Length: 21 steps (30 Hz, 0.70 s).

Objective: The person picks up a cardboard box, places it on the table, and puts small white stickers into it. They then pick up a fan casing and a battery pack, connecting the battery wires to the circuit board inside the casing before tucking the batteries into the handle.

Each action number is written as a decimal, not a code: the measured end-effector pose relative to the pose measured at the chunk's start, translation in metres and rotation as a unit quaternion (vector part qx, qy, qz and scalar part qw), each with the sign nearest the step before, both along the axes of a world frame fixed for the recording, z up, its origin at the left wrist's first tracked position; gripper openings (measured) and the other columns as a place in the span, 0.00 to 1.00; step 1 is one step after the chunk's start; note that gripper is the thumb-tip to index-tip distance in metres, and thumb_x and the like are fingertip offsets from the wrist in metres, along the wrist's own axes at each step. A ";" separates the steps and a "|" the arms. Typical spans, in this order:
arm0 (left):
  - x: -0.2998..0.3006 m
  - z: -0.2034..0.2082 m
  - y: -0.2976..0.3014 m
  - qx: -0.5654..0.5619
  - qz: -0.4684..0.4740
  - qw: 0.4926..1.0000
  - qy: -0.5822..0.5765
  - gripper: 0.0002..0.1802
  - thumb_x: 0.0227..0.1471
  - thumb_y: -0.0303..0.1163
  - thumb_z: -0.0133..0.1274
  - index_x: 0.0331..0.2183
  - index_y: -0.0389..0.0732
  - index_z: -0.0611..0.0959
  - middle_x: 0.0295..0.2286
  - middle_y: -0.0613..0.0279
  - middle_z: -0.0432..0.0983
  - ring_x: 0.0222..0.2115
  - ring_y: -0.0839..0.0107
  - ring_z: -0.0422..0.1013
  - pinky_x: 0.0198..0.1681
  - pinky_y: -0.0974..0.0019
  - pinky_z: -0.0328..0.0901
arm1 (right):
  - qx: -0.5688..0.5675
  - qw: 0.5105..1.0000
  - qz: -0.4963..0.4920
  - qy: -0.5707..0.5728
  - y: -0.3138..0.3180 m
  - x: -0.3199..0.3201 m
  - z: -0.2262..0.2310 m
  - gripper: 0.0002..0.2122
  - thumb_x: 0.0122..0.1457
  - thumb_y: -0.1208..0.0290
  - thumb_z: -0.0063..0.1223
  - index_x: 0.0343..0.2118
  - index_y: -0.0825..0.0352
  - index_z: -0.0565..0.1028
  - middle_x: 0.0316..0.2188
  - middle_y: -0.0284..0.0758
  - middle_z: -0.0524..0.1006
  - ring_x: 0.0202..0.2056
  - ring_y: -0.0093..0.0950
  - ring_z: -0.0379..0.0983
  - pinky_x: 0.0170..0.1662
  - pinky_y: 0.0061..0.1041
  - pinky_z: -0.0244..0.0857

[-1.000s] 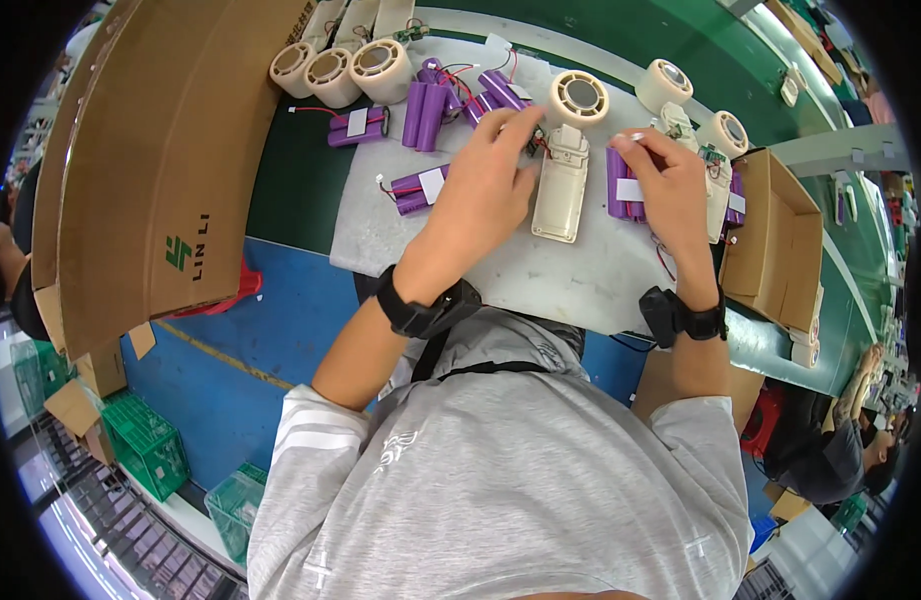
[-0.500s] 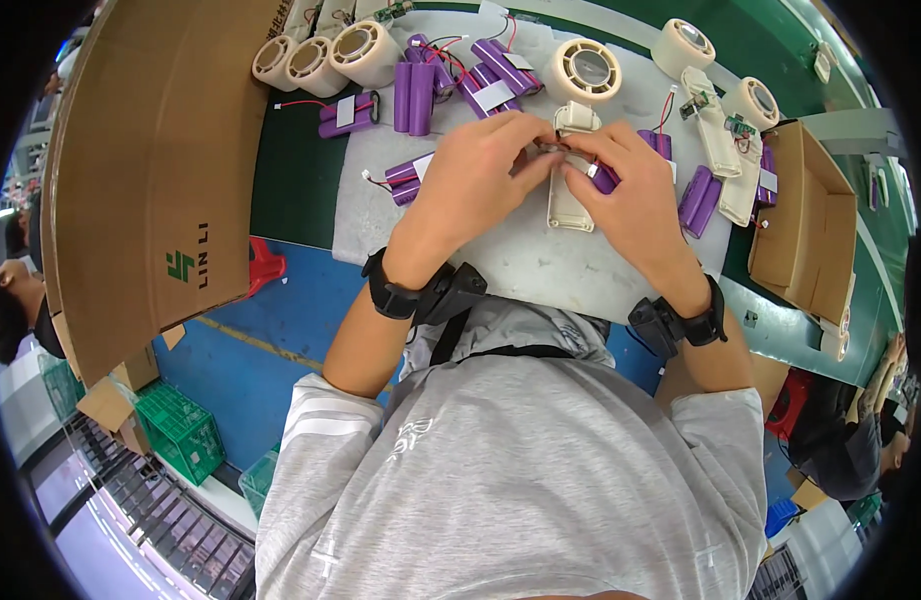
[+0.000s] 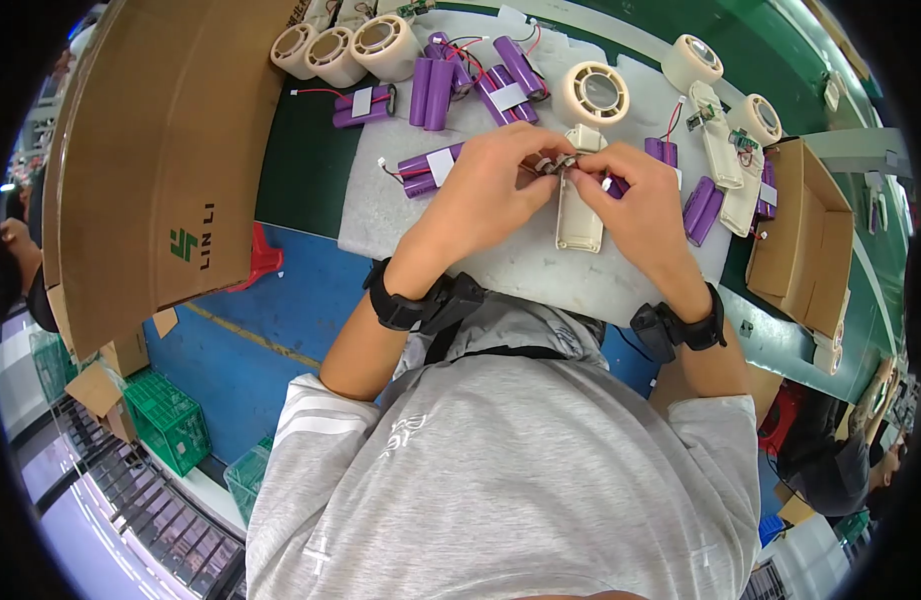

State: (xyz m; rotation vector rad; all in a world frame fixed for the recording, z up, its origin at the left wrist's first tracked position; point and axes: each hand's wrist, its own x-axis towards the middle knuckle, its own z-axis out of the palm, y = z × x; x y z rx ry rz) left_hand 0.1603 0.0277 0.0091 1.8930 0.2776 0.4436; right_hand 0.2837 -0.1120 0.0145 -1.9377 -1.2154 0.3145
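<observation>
Over the cream case (image 3: 579, 228), in tight, a small dark part (image 3: 554, 165) was pinched by the left hand (image 3: 489, 188) and the right hand (image 3: 636, 205) (purple batteries (image 3: 438, 95) were scattered around)!

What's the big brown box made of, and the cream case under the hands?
The big brown box looks like cardboard: dull, with flat panels and a folded edge. The cream case is probably hard plastic: smooth, with a moulded-looking rim.

Left grip (image 3: 489, 190) pinched | right grip (image 3: 636, 205) pinched | forearms (image 3: 359, 348) angled inward
</observation>
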 end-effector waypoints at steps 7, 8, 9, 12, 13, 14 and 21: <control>-0.016 -0.005 -0.009 0.009 0.029 0.999 0.020 0.13 0.46 0.17 0.53 0.37 0.35 0.83 0.33 0.56 0.76 0.33 0.66 0.75 0.37 0.67 0.70 | 0.008 0.996 0.058 -0.066 -0.002 -0.008 -0.004 0.05 0.50 0.75 0.57 0.29 0.70 0.77 0.26 0.38 0.75 0.28 0.35 0.73 0.31 0.28 0.65; -0.017 -0.003 -0.013 0.058 0.051 0.996 0.033 0.12 0.47 0.17 0.52 0.37 0.34 0.82 0.34 0.58 0.76 0.35 0.70 0.74 0.39 0.70 0.70 | 0.001 0.996 0.055 -0.076 -0.002 -0.009 -0.003 0.05 0.50 0.74 0.57 0.29 0.70 0.77 0.26 0.38 0.75 0.28 0.36 0.72 0.31 0.29 0.65; -0.017 -0.002 -0.016 0.106 0.072 0.991 0.047 0.11 0.49 0.17 0.51 0.37 0.32 0.82 0.35 0.60 0.76 0.36 0.74 0.74 0.40 0.73 0.70 | -0.006 0.995 0.052 -0.086 -0.001 -0.009 -0.002 0.06 0.50 0.74 0.56 0.28 0.70 0.76 0.26 0.38 0.74 0.28 0.37 0.72 0.31 0.30 0.65; -0.015 -0.010 -0.014 0.025 0.056 0.997 0.046 0.11 0.50 0.18 0.51 0.38 0.32 0.81 0.34 0.61 0.76 0.36 0.76 0.73 0.39 0.74 0.69 | -0.010 0.994 0.052 -0.097 -0.001 -0.008 -0.003 0.06 0.49 0.73 0.56 0.28 0.70 0.76 0.26 0.39 0.73 0.28 0.38 0.72 0.32 0.31 0.65; -0.014 -0.012 -0.013 -0.018 0.049 0.998 0.046 0.11 0.51 0.18 0.50 0.39 0.32 0.80 0.33 0.62 0.76 0.36 0.78 0.73 0.39 0.75 0.68 | -0.010 0.993 0.057 -0.100 -0.001 -0.007 -0.003 0.06 0.49 0.73 0.56 0.28 0.70 0.76 0.26 0.39 0.73 0.28 0.38 0.72 0.32 0.31 0.65; -0.014 -0.013 -0.014 -0.015 0.046 0.998 0.048 0.11 0.51 0.18 0.50 0.39 0.32 0.80 0.33 0.62 0.76 0.36 0.78 0.73 0.39 0.75 0.68 | -0.012 0.993 0.062 -0.104 -0.002 -0.007 -0.003 0.06 0.49 0.73 0.56 0.28 0.70 0.76 0.26 0.38 0.73 0.28 0.38 0.72 0.32 0.32 0.65; -0.011 -0.015 -0.011 -0.194 0.019 0.981 -0.001 0.13 0.47 0.20 0.56 0.38 0.35 0.78 0.29 0.68 0.74 0.27 0.83 0.68 0.30 0.77 0.64 | -0.017 0.988 0.123 -0.089 -0.005 -0.004 0.002 0.05 0.51 0.74 0.55 0.29 0.70 0.77 0.27 0.38 0.73 0.28 0.38 0.71 0.32 0.30 0.65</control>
